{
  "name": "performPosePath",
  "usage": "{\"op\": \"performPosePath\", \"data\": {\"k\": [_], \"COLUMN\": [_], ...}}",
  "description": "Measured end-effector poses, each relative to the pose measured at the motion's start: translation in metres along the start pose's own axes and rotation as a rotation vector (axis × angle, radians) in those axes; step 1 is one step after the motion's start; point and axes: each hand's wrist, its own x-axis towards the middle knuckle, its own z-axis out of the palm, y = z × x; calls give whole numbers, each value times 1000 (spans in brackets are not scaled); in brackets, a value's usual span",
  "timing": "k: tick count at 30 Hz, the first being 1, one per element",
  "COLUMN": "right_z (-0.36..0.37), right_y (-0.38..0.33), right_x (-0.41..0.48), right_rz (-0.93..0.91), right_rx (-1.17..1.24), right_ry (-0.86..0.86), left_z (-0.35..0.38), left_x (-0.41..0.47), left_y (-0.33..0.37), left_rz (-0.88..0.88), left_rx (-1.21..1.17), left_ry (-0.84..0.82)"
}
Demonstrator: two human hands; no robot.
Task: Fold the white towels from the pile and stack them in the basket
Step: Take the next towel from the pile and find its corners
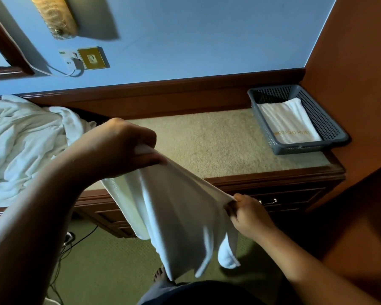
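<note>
A white towel (174,216) hangs stretched between my two hands in front of the desk, its lower part drooping toward the floor. My left hand (119,148) pinches one upper corner above the desk's front edge. My right hand (249,214) grips the other corner, lower and to the right. A pile of crumpled white towels (24,146) lies on the left of the desk top. At the far right of the desk stands a grey mesh basket (323,122) with one folded white towel (288,122) flat inside it.
The desk top (218,144) has a beige surface with a dark wooden rim and drawers below. An orange-brown wall (356,62) stands right of the basket. Cables (70,241) trail on the green carpet at the left. My bare foot (161,276) shows below the towel.
</note>
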Motion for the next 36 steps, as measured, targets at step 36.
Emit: {"op": "performPosePath", "data": {"k": [36], "right_z": [104], "right_y": [-14], "right_x": [7], "right_rz": [669], "right_rx": [244], "right_ry": [-164], "left_z": [-27], "left_x": [-22], "left_y": [-13], "left_rz": [-55], "left_rx": [116], "left_ry": [17]}}
